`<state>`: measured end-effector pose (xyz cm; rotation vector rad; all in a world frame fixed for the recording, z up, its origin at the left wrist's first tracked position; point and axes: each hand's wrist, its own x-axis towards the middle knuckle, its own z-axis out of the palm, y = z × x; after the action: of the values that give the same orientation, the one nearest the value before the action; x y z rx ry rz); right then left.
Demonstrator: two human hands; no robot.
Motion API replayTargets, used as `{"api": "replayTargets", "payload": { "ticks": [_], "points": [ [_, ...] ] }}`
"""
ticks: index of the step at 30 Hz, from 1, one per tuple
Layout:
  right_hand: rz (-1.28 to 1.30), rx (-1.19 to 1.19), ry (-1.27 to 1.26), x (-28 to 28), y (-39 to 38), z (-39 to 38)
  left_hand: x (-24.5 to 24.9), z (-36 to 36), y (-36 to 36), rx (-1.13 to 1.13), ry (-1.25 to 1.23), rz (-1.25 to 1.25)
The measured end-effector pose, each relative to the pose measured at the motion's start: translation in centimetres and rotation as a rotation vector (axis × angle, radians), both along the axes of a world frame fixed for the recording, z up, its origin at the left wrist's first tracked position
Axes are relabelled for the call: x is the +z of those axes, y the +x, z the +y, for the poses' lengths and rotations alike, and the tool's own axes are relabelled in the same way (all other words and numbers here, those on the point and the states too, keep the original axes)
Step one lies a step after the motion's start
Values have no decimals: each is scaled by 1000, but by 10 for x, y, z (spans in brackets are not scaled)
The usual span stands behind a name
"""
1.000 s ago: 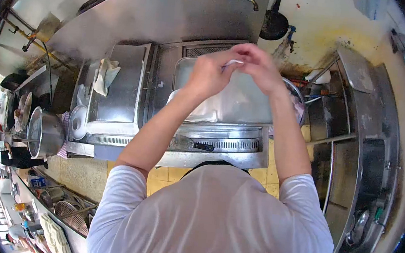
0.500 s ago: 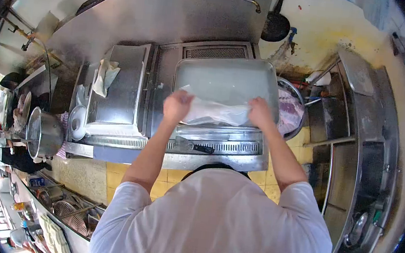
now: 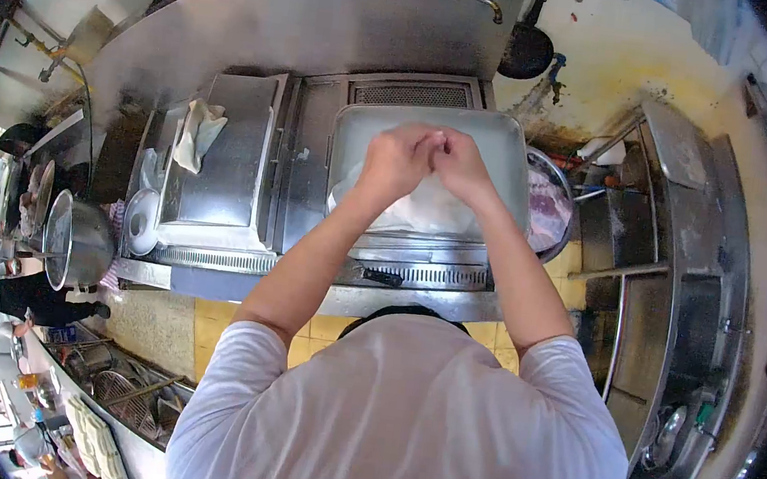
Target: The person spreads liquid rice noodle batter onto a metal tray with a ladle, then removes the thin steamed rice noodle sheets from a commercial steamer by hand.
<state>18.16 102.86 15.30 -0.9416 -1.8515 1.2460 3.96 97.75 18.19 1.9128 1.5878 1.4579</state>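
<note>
Over the middle of a large shallow metal tray [image 3: 506, 140], my left hand [image 3: 395, 160] and my right hand [image 3: 462, 165] meet with fingers curled in together. What the fingertips pinch is hidden; I cannot tell whether it is part of the thin, whitish plastic-like sheet [image 3: 419, 211] below. That sheet lies crumpled across the near half of the tray, partly covered by my wrists. A small black-handled tool [image 3: 383, 277] rests on the slotted steel edge in front of the tray.
Right of the tray stands a round metal bowl [image 3: 562, 244] with pinkish raw meat [image 3: 547, 208]. A folded whitish cloth [image 3: 198, 134] lies on the steel cover at left, near a round lid [image 3: 141, 222] and large pot [image 3: 80, 240]. Another person [image 3: 22, 295] stands far left.
Both hands have come inward and away from me, from holding the sheet at opposite ends to meeting over the tray's middle. The sheet now lies lower and looser in the tray.
</note>
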Motion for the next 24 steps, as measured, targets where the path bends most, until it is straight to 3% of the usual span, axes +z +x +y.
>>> {"api": "replayTargets", "payload": {
  "ticks": [2,5,7,10,14,16,17,18,19,20,22,23,24],
  "points": [
    [-2,-29,-6,3,0,-4,30,-5,-9,22,75,30],
    [-210,-17,-128,-10,21,-19,40,-17,-32,64,147,7],
    [-326,-28,153,-34,42,-19,36,-27,-49,86,146,-46],
    [-544,-12,154,-71,77,-6,6,-36,-75,191,30,-122],
    [-519,-116,247,-110,122,5,-55,-37,-121,450,-52,-202],
    [-625,-119,215,-125,148,21,-86,-37,-145,544,-77,-264],
    [-623,-120,216,-113,148,20,-99,-40,-156,595,-217,-157],
    [-606,-153,59,-87,144,16,-111,-42,-161,647,-354,-51],
    [-585,-185,-103,-73,140,12,-121,-46,-162,636,-333,57],
    [-584,-188,-105,-74,135,13,-131,-46,-162,634,-333,59],
    [-161,-129,-231,-69,122,20,-139,-44,-157,518,-501,146],
    [-158,-129,-226,-62,113,21,-135,-32,-153,340,-616,186],
    [-166,-94,-209,-36,97,16,-137,-20,-138,299,-501,119]
  ]
}}
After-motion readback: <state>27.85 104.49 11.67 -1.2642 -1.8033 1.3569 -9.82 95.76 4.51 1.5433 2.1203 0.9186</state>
